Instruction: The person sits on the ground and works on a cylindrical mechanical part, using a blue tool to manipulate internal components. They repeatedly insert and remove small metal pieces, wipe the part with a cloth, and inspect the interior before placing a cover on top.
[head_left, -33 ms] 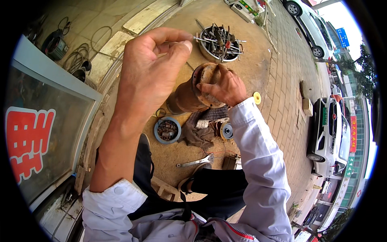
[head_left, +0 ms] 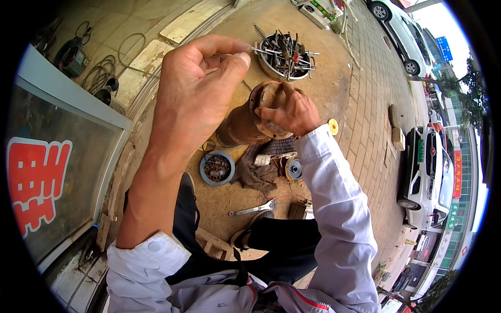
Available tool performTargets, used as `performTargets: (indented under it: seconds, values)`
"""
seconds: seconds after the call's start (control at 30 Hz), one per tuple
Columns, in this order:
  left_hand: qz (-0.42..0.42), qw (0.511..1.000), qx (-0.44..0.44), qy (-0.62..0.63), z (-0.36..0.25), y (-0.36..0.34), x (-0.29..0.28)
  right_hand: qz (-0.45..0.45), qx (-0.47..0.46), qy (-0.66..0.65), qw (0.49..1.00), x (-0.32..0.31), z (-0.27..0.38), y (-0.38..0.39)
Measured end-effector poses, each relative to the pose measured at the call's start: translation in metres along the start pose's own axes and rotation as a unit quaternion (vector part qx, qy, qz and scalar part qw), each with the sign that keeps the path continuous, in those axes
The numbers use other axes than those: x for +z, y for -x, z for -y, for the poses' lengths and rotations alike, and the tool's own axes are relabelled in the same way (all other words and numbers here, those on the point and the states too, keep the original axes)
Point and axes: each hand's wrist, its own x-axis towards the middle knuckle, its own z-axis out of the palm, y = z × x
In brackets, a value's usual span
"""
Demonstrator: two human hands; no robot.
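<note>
My left hand is raised in front of me, thumb and forefinger tips brought together in a pinch. Whatever may be between those tips is too small or hidden to make out. A rusty metal cylinder with a flanged, bolt-holed end stands tilted on the ground beyond it. My right hand grips the top of that flanged end, thumb on the near side and fingers across the face; the palm side is hidden. Just past both hands sits a metal bowl heaped with bolts, rods and tools.
Nearer my feet are a blue-grey round dish of small metal parts, a dark cloth, a large wrench and a round metal pulley-like part. A glass door stands left; parked cars line the right.
</note>
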Motion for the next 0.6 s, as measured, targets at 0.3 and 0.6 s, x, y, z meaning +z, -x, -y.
performTargets:
  seconds: [0.3, 0.6]
  values:
    - [-0.005, 1.000, -0.003, -0.004, 0.002, 0.002, -0.002, 0.038, -0.041, 0.007, 0.998, -0.001, -0.006, -0.006]
    - [0.013, 1.000, 0.010, -0.026, 0.002, 0.003, 0.001, 0.000, -0.105, -0.008, 0.994, 0.006, -0.019, -0.011]
